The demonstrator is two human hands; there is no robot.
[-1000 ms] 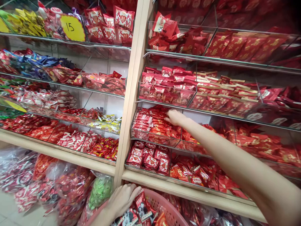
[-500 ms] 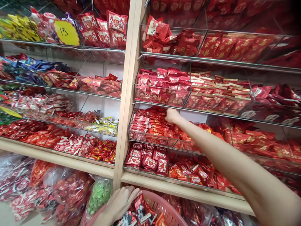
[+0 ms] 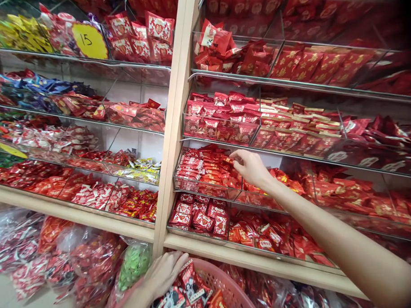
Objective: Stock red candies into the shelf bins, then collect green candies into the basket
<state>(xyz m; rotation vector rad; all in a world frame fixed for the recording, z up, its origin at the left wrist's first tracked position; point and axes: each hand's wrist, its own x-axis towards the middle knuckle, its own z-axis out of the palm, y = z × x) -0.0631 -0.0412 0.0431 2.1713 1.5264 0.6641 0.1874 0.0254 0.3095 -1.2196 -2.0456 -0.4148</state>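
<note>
**Change against the earlier frame.** The right hand [image 3: 251,168] is drawn back from deep in the clear tray [image 3: 188,185] to the tray's right end, so its fingers now show. The left hand [image 3: 164,272] is unchanged on the pink basket [image 3: 230,288].

**Writing.** A yellow sign [image 3: 88,40] at the front edge of the top left shelf reads "15" by hand. Print on the packets is too small to read.

**Right hand.** The arm stretches from the lower right corner up and to the left, palm down. Thumb and forefinger are curled together on the red packets [image 3: 206,167] heaped in the tray. They seem to nip one, but whether it is truly gripped cannot be told. The tray sits on the third shelf, just right of the wooden upright [image 3: 177,128].

**Left hand.** It lies palm down with the fingers spread loose, clasping nothing, over the basket's left rim. The fingertips touch the black-and-white packets [image 3: 173,301] lying in the basket.

**Nearby.** A bag of green sweets [image 3: 133,264] lies under the bottom shelf, just left of the left hand.
</note>
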